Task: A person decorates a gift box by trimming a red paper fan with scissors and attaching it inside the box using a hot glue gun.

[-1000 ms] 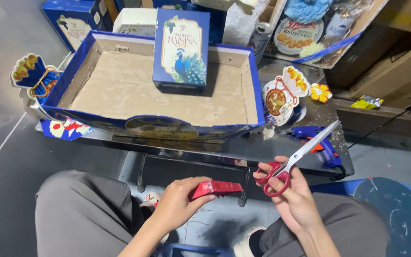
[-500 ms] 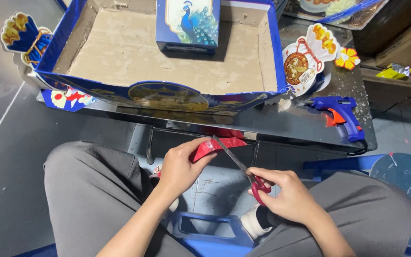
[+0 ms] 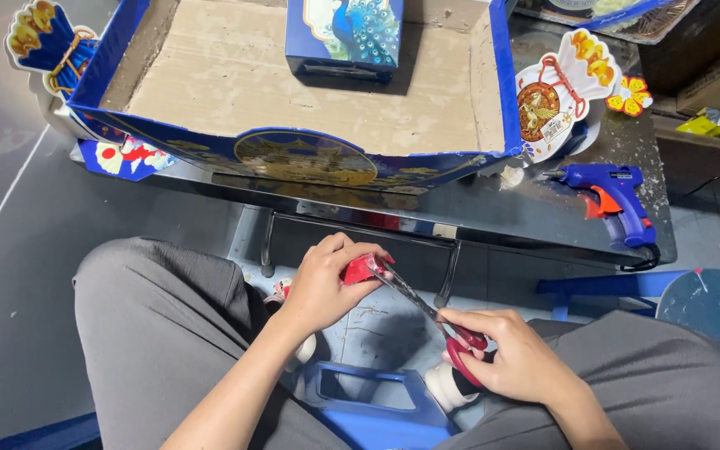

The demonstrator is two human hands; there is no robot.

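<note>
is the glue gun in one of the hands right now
No, the blue glue gun lies on the dark table, while the right hand holds the red-handled scissors.

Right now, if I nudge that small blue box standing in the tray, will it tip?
Probably, fairly easily: the small blue box stands upright alone on the tray floor, with nothing bracing it. Being printed card, it likely weighs little, so it may slide first.

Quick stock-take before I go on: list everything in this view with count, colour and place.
red piece: 1, red, in left hand, scissor blades at it
scissors: 1, red handles, in right hand
tray box: 1, blue, cardboard floor, on table
peacock box: 1, blue, inside tray
glue gun: 1, blue and orange, table right
table: 1, dark, glossy
stool: 1, blue, between knees
left hand: 1
right hand: 1
</note>
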